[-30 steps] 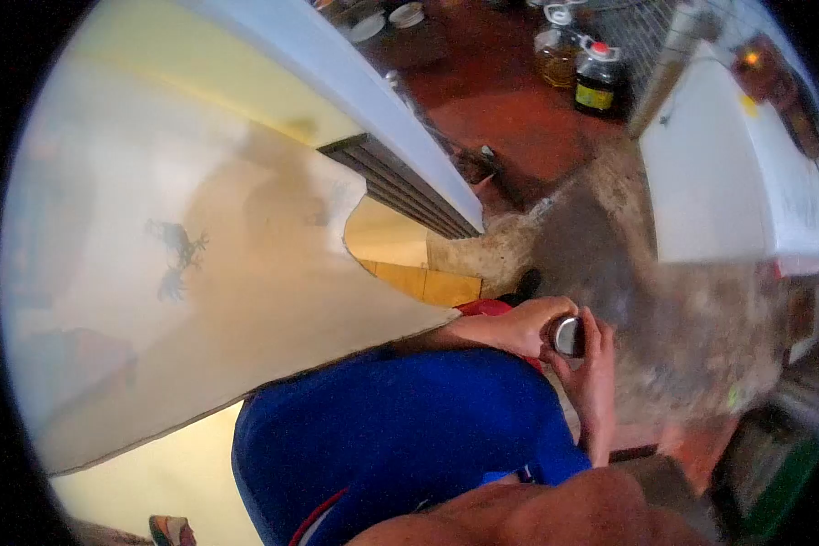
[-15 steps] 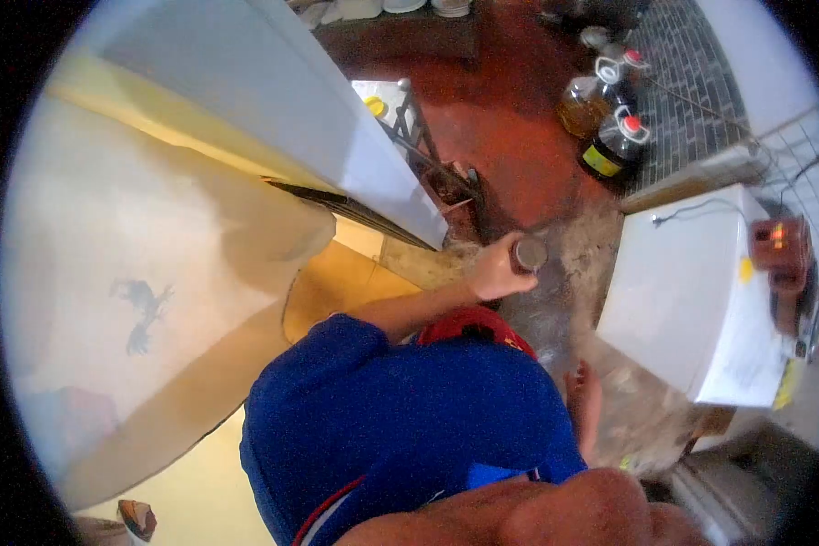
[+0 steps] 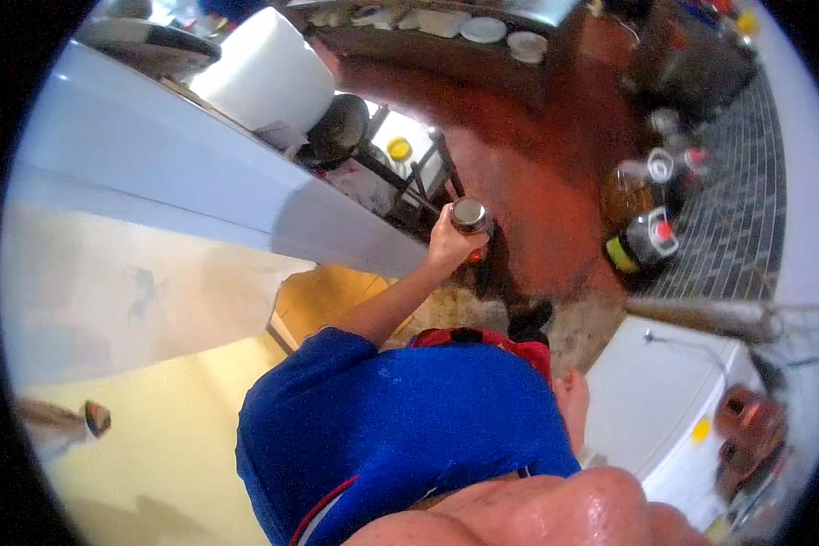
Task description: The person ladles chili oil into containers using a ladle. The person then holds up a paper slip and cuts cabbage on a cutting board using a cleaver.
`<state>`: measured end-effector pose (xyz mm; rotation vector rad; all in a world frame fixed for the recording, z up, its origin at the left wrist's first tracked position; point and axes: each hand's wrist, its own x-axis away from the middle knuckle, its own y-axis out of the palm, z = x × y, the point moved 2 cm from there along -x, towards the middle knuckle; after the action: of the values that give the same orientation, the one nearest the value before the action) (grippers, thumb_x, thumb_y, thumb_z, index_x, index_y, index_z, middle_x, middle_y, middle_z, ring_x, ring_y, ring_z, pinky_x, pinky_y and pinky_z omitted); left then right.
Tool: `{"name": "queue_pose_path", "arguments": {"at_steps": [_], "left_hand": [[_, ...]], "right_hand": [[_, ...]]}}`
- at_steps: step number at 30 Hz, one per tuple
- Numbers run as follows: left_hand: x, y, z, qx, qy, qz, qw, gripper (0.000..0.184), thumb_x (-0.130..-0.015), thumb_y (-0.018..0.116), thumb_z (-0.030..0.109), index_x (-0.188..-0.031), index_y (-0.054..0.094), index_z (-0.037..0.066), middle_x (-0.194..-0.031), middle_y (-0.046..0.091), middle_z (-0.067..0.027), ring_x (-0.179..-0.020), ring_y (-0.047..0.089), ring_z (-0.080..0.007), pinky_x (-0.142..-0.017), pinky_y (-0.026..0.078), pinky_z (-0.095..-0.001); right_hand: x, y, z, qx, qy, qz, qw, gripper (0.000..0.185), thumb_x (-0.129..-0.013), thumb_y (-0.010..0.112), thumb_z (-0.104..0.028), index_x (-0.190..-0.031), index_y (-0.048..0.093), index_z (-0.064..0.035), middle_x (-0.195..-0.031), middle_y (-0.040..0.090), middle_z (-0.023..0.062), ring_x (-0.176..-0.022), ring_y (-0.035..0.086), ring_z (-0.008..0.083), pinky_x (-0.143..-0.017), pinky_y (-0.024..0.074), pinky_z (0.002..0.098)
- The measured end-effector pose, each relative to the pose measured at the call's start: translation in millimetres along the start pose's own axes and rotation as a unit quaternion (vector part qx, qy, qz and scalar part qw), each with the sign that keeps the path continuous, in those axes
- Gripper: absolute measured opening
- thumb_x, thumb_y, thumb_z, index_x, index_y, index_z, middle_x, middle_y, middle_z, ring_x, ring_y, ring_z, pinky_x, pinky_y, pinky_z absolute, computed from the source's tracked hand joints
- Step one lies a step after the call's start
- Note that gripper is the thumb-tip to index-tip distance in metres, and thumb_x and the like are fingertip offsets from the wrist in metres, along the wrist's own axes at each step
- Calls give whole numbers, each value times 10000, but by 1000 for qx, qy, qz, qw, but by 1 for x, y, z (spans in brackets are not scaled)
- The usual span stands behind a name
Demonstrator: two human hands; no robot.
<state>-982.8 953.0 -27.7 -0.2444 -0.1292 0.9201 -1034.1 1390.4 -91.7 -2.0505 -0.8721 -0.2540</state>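
Observation:
My left hand (image 3: pixel 449 244) is closed around a jar with a shiny metal lid (image 3: pixel 469 214), held upright in front of me. Something orange-red shows low on the jar, beneath my fingers. On the other side, my right hand (image 3: pixel 571 398) hangs beside my blue shirt (image 3: pixel 409 419), near the white chest-like appliance (image 3: pixel 651 400). Its fingers look loosely apart and I see nothing in them, though the hand is small and blurred.
A dark-framed stand with a yellow lid (image 3: pixel 399 148) on it is just beyond the jar. Large bottles (image 3: pixel 646 241) stand on the red floor (image 3: pixel 537 173) by the tiled wall (image 3: pixel 733 200). White plates (image 3: pixel 483 30) sit on a far shelf. A pale partition (image 3: pixel 182 173) runs along my left.
My view has swung forward, bringing the shelf, pan and white container into sight. My left hand has carried the jar forward past the partition's end. My right hand still hangs at my side.

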Motion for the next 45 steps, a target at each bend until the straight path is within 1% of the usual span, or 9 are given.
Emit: {"name": "queue_pose_path", "arguments": {"at_steps": [14, 18, 25, 31, 33, 35, 41, 43, 45], "left_hand": [[-142, -12, 37, 174, 91, 248, 949, 564, -724, 829, 38, -1204, 534, 65, -1086, 631, -30, -1006, 605, -168, -912, 495, -340], [-213, -43, 24, 168, 95, 330, 924, 552, -747, 839, 75, -1204, 529, 57, -1069, 643, -52, -998, 620, -185, -933, 490, -354], [-350, -92, -156, 77, 34, 502, 861, 826, -678, 904, 212, -1312, 410, 22, -1232, 598, -144, -1124, 592, -242, -984, 447, -361], [-327, -91, -152, 108, 35, 472, 874, 789, -717, 864, 141, -1338, 391, 24, -1232, 591, -149, -1155, 584, -235, -987, 455, -362], [-317, -106, -222, 147, 8, 469, 871, 751, -729, 854, 143, -1320, 413, -1, -1231, 603, -159, -1133, 596, -241, -978, 466, -365], [-288, -102, -157, -66, -58, 489, 868, 735, -724, 858, 146, -1302, 435, -18, -1226, 612, -158, -1114, 608, -244, -972, 472, -365], [-279, -96, -121, 106, -8, 503, 858, 533, -793, 813, 33, -1231, 515, -32, -1184, 622, -117, -1065, 618, -216, -964, 489, -354], [-278, -95, -114, -40, -27, 509, 860, 585, -786, 806, 5, -1272, 482, -40, -1213, 596, -125, -1090, 603, -226, -971, 499, -351], [-282, -96, -145, 92, 48, 514, 851, 673, -782, 815, 34, -1328, 431, -56, -1270, 556, -142, -1118, 585, -241, -989, 487, -373]], "right_hand": [[-214, -188, -46, 49, -133, 24, 990, 411, -854, 677, -135, -1235, 616, 6, -968, 658, 173, -857, 627, 308, -812, 509, 411], [-252, -185, -65, 106, -135, -67, 983, 435, -886, 633, -184, -1278, 584, -4, -1146, 635, 225, -1021, 625, 375, -908, 492, 446], [-357, -195, -127, 181, -144, -114, 966, 448, -880, 661, -212, -1269, 596, 0, -1200, 619, 245, -1126, 588, 395, -962, 473, 459], [-440, -210, -229, 201, -207, -111, 951, 414, -868, 665, -144, -1248, 615, 12, -1026, 700, 213, -951, 685, 328, -827, 533, 410], [-454, -213, -272, 191, -204, -99, 955, 418, -867, 668, -146, -1252, 615, 8, -1041, 698, 202, -932, 685, 320, -831, 534, 410], [-482, -204, -285, 190, -212, -119, 951, 424, -867, 675, -155, -1260, 617, -5, -1069, 691, 196, -932, 680, 318, -843, 532, 407], [-518, -184, -333, 233, -251, -192, 919, 451, -875, 669, -197, -1273, 600, 4, -1181, 650, 222, -1083, 633, 356, -944, 498, 421], [-528, -185, -350, 221, -250, -213, 918, 476, -877, 659, -234, -1283, 591, 6, -1227, 629, 239, -1154, 593, 390, -993, 471, 437], [-539, -189, -365, 235, -267, -216, 909, 471, -884, 645, -241, -1281, 594, 7, -1241, 624, 238, -1167, 589, 384, -1005, 467, 431]]}}
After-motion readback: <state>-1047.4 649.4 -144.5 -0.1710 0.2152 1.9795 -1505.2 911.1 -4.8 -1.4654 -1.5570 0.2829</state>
